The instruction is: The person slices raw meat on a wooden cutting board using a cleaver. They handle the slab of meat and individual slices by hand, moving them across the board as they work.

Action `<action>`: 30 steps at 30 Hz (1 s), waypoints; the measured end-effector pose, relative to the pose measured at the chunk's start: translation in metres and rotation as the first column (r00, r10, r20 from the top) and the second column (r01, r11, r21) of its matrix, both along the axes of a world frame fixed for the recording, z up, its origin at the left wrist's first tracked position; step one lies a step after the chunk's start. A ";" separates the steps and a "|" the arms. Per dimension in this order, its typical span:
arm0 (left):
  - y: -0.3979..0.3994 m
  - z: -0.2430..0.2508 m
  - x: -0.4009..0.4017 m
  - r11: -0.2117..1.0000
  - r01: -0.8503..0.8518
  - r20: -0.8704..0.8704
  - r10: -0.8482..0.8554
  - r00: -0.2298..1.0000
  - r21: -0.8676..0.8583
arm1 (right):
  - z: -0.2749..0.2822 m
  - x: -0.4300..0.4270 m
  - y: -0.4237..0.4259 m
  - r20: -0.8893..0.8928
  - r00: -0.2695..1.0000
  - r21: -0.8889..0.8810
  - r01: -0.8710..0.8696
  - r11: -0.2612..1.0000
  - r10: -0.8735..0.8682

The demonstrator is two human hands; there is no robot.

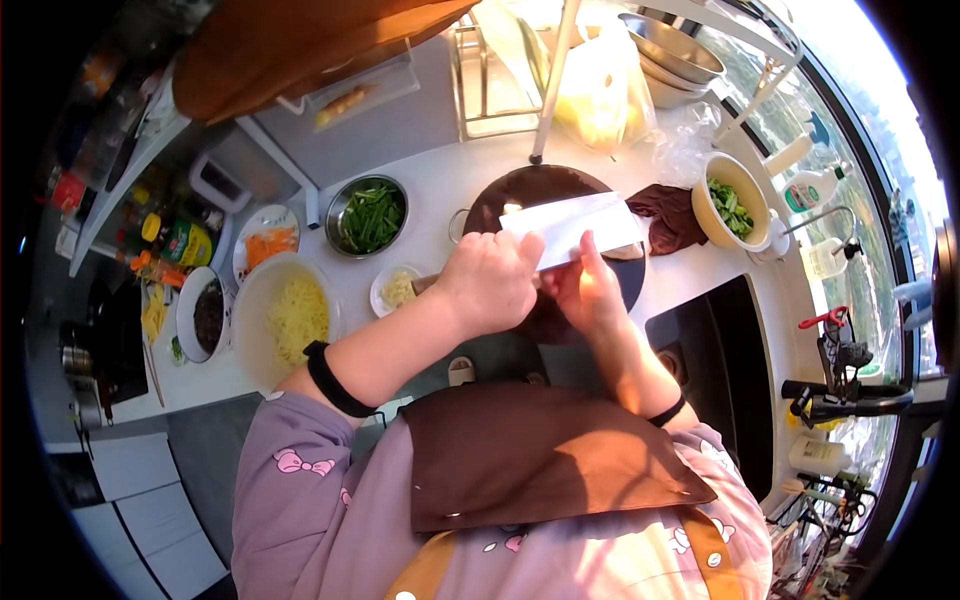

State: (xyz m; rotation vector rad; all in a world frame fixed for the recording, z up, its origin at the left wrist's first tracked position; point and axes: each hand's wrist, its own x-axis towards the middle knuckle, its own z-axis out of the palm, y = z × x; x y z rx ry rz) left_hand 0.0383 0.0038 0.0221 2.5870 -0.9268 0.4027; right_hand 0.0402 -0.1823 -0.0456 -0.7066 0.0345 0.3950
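My left hand [491,281] is closed around the wooden handle of a cleaver [574,225], whose broad, bright blade extends to the right. My right hand [589,289] is at the blade's near edge, its thumb upright against the blade and its other fingers partly hidden. Below both hands lies a round dark cutting board [517,187], with a small pale piece partly visible at its right. To the left are a small dish of chopped pale bits [396,289] and a steel bowl of cut green vegetables [367,216]. A brown cloth [667,217] lies right of the board.
At left stand a large bowl of yellow shreds [296,315], a plate of orange strips [268,244] and a bowl of dark food [204,313]. At right are a cream bowl of chopped greens [727,202] and a black sink [712,375]. A white shelf post [553,82] rises behind the board.
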 end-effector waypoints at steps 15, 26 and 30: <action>0.048 0.183 -0.089 0.231 0.648 0.237 -0.800 0.551 -0.726 | -0.015 -0.025 -0.072 -0.158 0.910 -0.144 0.362 0.921 -0.383; 0.040 0.173 -0.099 0.198 0.695 0.375 -0.724 0.580 -0.691 | -0.013 -0.031 -0.072 -0.176 0.899 -0.202 0.366 0.909 -0.401; 0.044 0.172 -0.100 0.213 0.701 0.418 -0.673 0.611 -0.681 | -0.016 -0.030 -0.071 -0.201 0.889 -0.162 0.384 0.909 -0.412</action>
